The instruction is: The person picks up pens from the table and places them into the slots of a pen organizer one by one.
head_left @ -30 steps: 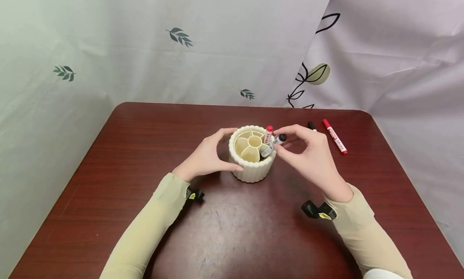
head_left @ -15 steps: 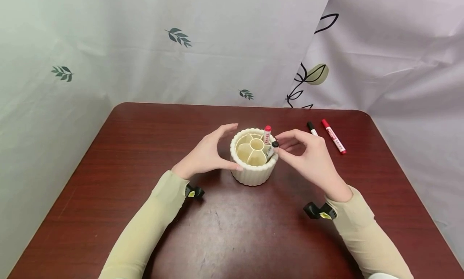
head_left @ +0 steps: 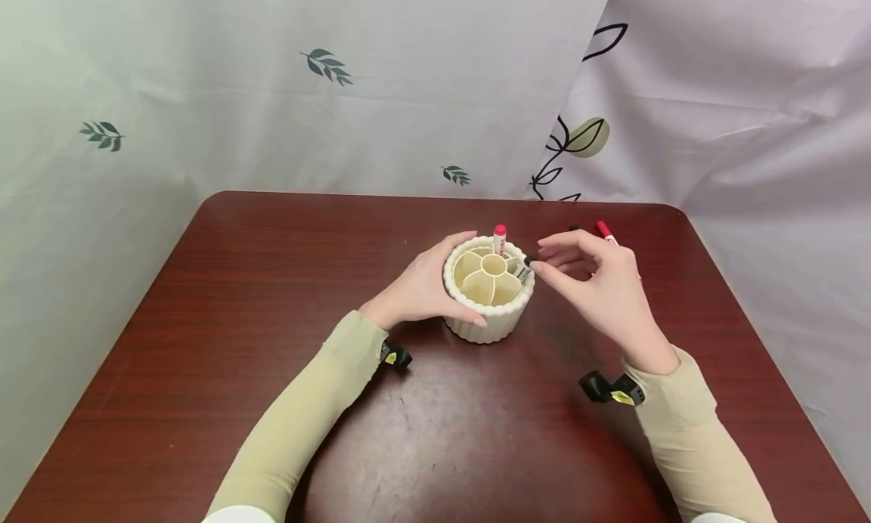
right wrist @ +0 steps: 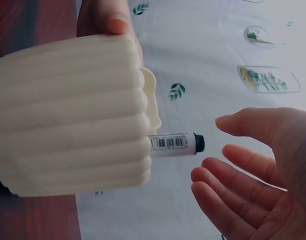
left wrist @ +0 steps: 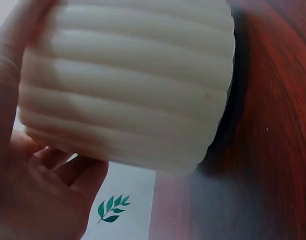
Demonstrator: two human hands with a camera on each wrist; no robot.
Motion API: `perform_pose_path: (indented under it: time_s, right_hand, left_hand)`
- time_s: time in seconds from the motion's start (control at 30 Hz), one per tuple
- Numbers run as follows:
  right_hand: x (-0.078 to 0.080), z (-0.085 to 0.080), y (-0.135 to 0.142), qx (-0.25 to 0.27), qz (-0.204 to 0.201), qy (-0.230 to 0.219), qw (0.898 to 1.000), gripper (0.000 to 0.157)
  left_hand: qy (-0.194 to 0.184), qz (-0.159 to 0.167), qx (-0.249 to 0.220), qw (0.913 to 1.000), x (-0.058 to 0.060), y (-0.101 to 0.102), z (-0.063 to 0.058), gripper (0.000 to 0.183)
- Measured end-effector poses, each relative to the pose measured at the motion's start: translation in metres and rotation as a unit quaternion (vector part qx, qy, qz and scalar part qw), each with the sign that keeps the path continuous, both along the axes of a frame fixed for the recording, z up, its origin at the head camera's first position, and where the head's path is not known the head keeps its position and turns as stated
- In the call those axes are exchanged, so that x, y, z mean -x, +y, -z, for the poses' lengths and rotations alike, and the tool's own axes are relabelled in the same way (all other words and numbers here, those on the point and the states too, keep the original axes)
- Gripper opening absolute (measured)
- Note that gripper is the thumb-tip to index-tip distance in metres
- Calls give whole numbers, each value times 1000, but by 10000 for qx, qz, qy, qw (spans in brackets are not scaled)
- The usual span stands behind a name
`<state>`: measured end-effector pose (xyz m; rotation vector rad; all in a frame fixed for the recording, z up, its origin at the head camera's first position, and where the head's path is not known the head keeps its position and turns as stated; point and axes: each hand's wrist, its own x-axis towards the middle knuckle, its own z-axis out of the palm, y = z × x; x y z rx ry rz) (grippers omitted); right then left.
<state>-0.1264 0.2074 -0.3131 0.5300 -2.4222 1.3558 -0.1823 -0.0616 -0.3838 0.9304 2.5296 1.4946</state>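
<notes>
A cream, ribbed pen holder point(head_left: 485, 328) with petal-like compartments round a central one stands on the table. My left hand point(head_left: 430, 287) grips it from the left, thumb across the front wall and fingers round the far side. A marker with a black end point(right wrist: 173, 144), white with a barcode, stands in a right-hand compartment. Just beyond that black end, my right hand point(head_left: 608, 289) is held with fingers and thumb apart; in the right wrist view a gap separates it from the marker. At the back of the holder, a red-ended marker point(head_left: 500, 240) pokes up.
Behind my right hand, a red marker point(head_left: 605, 231) and the dark tip of another marker point(head_left: 574, 227) show on the dark red table point(head_left: 286, 243), mostly hidden. A pale leaf-print curtain point(head_left: 381, 130) hangs behind the table's back edge.
My right hand has let go of the black-ended marker and drawn back to the right. My left hand has closed round the pen holder, which has turned anticlockwise, its markers shifting with it.
</notes>
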Motion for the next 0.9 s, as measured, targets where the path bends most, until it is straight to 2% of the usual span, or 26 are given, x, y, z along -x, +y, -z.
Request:
perform_pose_path:
  time_s: [0.23, 0.37, 0.5, 0.63, 0.9]
  right_hand:
    - [-12, -27, 0, 155, 323, -32, 9994, 23]
    - [-11, -30, 15, 101, 681, 8, 9976, 23]
    - [0, -17, 39, 1, 906, -21, 9959, 25]
    - [12, -1, 61, -158, 1044, -249, 9941, 29]
    - [35, 30, 87, -940, 1409, -829, 9821, 32]
  left_hand:
    - [174, -589, 104, 9981, -4, -10, 2, 130]
    - [306, -894, 270, 9952, -9, -22, 1, 125]
    - [387, -987, 265, 9940, -15, -33, -1, 114]
    - [418, -1124, 309, 9923, -19, -40, -2, 111]
    - [467, -1574, 271, 9861, -22, -44, 0, 110]
